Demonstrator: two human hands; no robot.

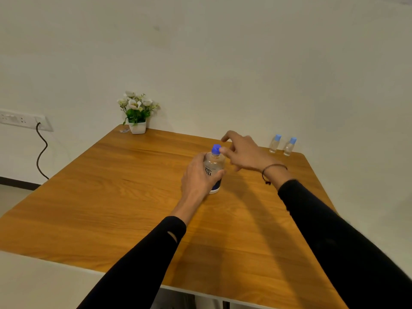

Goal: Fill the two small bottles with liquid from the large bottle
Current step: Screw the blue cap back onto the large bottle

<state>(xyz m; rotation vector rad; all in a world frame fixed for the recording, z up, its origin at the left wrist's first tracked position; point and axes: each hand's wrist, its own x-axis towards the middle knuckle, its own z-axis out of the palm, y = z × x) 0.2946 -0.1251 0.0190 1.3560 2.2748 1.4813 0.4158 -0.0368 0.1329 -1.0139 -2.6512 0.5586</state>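
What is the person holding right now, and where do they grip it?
The left hand grips the large bottle around its body. The right hand holds nothing, fingertips at the blue cap.

One head-worn wide-angle view is looking forward and down from above the near edge of the table (111, 197), facing the far wall (223, 63), with both arms reaching out close below it.

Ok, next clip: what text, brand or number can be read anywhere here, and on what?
"re·nu": dark letters on the large bottle, partly hidden by the left hand.
A small line above it: too small to read.
The two small bottles: no print readable.
Wall socket panel: no readable marks.
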